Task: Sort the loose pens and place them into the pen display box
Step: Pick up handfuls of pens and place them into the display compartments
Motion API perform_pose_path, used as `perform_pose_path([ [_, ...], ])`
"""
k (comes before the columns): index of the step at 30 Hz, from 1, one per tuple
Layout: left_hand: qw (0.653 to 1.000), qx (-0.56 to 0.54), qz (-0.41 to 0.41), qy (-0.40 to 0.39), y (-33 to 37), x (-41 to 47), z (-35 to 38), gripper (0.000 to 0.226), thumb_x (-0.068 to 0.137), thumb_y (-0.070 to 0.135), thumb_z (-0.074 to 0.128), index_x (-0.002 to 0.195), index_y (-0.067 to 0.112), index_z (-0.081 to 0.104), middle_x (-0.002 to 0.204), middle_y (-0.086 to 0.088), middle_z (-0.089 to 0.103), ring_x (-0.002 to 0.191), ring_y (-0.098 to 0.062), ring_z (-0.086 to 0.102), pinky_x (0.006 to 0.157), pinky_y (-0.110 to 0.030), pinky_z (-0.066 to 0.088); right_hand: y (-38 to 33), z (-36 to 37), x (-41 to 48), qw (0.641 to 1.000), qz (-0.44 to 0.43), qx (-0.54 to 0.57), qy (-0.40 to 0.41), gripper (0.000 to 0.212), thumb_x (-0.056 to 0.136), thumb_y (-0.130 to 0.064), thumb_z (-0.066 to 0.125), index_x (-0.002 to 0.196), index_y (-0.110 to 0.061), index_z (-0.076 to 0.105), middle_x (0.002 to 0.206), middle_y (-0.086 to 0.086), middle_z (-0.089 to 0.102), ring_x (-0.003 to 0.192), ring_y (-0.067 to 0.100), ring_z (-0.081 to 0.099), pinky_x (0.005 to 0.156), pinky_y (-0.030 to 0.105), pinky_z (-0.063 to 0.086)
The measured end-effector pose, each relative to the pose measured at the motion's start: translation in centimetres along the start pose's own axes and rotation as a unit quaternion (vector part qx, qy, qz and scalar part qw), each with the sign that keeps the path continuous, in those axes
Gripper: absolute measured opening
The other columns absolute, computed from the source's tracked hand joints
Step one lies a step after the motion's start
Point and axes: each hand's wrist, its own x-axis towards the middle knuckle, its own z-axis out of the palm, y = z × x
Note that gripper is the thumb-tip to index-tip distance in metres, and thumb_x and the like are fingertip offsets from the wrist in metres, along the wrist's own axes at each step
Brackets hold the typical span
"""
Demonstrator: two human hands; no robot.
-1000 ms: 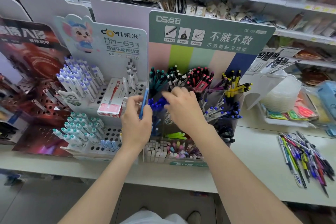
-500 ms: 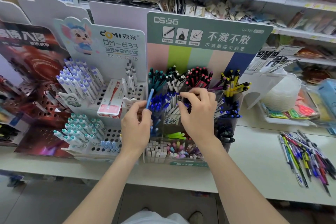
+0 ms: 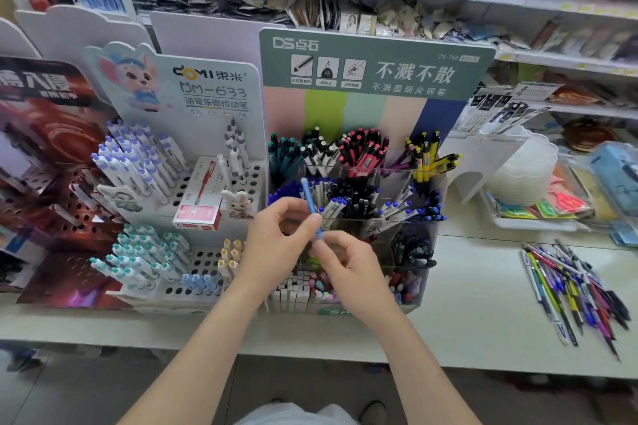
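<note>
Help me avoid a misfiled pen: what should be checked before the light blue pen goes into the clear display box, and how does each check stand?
1. Grip on the light blue pen: ok; the left hand holds its middle and the right hand pinches its lower end.
2. Pen orientation: ok; near upright, top leaning slightly left.
3. Matching slot in the display box: cannot tell; dark blue pens stand behind it, but none is plainly light blue.
4. Room in that slot: cannot tell; the hands hide it.
5. Loose pens sorted: not ok; a pile lies on the counter.
</note>
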Motion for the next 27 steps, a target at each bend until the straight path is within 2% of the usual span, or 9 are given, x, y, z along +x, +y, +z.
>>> perform_pose_path([
  [3, 0.996, 0.071, 0.048, -0.01, -0.3, -0.1, 0.5, 0.008, 0.101, 0.028, 0.073, 0.108, 0.029, 0.076, 0.094, 0.013, 0.076, 0.086, -0.01, 0.07, 0.076, -0.025, 0.059, 0.6, -0.1, 0.0, 0.991, -0.065, -0.094, 0.063, 0.021, 0.11, -0.038, 0.056, 0.112, -0.027, 0.073, 0.087, -0.011, 0.073, 0.074, 0.003, 0.066, 0.064, 0.02, 0.049],
  [5, 0.985, 0.145, 0.074, 0.051, -0.8, -0.1, 0.5, 0.012, 0.106, 0.028, 0.063, 0.104, 0.028, 0.075, 0.086, 0.014, 0.072, 0.081, -0.006, 0.066, 0.068, -0.019, 0.052, 1.0, -0.7, 0.1, 0.985, -0.089, -0.097, 0.116, 0.018, 0.112, -0.03, 0.054, 0.112, -0.026, 0.071, 0.08, -0.006, 0.068, 0.058, 0.007, 0.06, 0.053, 0.017, 0.044],
  [7, 0.97, 0.202, 0.059, 0.124, -2.0, 0.1, -0.2, 0.017, 0.107, 0.022, 0.057, 0.101, 0.029, 0.071, 0.082, 0.015, 0.069, 0.074, -0.004, 0.064, 0.064, -0.024, 0.05, 1.5, -1.2, 0.1, 0.982, -0.101, -0.093, 0.127, 0.015, 0.112, -0.025, 0.052, 0.118, -0.025, 0.065, 0.084, -0.007, 0.071, 0.053, 0.01, 0.055, 0.05, 0.02, 0.042],
  [11, 0.947, 0.285, 0.038, 0.142, -5.2, -1.0, -1.4, 0.023, 0.096, 0.008, 0.061, 0.111, 0.024, 0.068, 0.107, 0.008, 0.067, 0.085, -0.003, 0.063, 0.074, -0.03, 0.056, 1.6, -0.4, -0.2, 0.991, -0.076, -0.012, 0.109, 0.007, 0.111, -0.015, 0.052, 0.115, -0.019, 0.049, 0.093, -0.003, 0.078, 0.047, 0.006, 0.053, 0.049, 0.018, 0.041],
  [13, 0.943, 0.315, 0.04, 0.098, -6.2, -1.9, -1.4, 0.035, 0.093, 0.008, 0.063, 0.124, 0.022, 0.067, 0.121, 0.008, 0.06, 0.082, -0.003, 0.062, 0.073, -0.03, 0.055, 1.7, 0.4, 0.4, 0.989, -0.078, 0.012, 0.124, 0.012, 0.107, -0.013, 0.058, 0.112, -0.017, 0.048, 0.091, -0.001, 0.079, 0.056, 0.004, 0.064, 0.054, 0.018, 0.048],
  [15, 0.94, 0.332, 0.047, 0.06, -6.9, -2.6, -1.2, 0.045, 0.092, 0.007, 0.064, 0.135, 0.02, 0.064, 0.127, 0.008, 0.054, 0.08, -0.006, 0.063, 0.07, -0.028, 0.054, 2.4, 1.3, 1.3, 0.988, -0.082, -0.003, 0.129, 0.012, 0.103, -0.016, 0.067, 0.11, -0.019, 0.057, 0.093, -0.007, 0.077, 0.08, 0.004, 0.074, 0.07, 0.024, 0.06],
  [18, 0.939, 0.335, 0.056, 0.057, -7.0, -2.6, -1.3, 0.052, 0.089, 0.002, 0.068, 0.138, 0.017, 0.063, 0.128, 0.006, 0.055, 0.098, -0.012, 0.063, 0.081, -0.027, 0.055, 3.1, 2.7, 2.6, 0.992, -0.083, -0.025, 0.096, 0.013, 0.1, -0.017, 0.072, 0.111, -0.021, 0.067, 0.097, -0.012, 0.075, 0.093, 0.001, 0.073, 0.086, 0.024, 0.061],
  [21, 0.931, 0.354, 0.064, 0.058, -7.4, -2.6, -1.6, 0.058, 0.083, -0.004, 0.073, 0.136, 0.017, 0.064, 0.127, 0.004, 0.057, 0.112, -0.016, 0.058, 0.094, -0.033, 0.054, 3.2, 4.2, 3.8, 0.991, -0.092, -0.082, 0.049, 0.016, 0.099, -0.013, 0.071, 0.113, -0.019, 0.073, 0.101, -0.011, 0.076, 0.095, -0.001, 0.072, 0.088, 0.015, 0.057],
  [27, 0.949, 0.297, 0.063, 0.081, -7.7, -3.3, -1.3, 0.06, 0.085, -0.014, 0.072, 0.136, 0.016, 0.062, 0.126, 0.003, 0.05, 0.102, -0.014, 0.061, 0.09, -0.036, 0.061, 3.5, 4.8, 4.8, 0.981, -0.092, -0.162, 0.045, 0.018, 0.098, -0.018, 0.067, 0.114, -0.021, 0.072, 0.105, -0.009, 0.073, 0.095, 0.004, 0.069, 0.086, 0.031, 0.063],
])
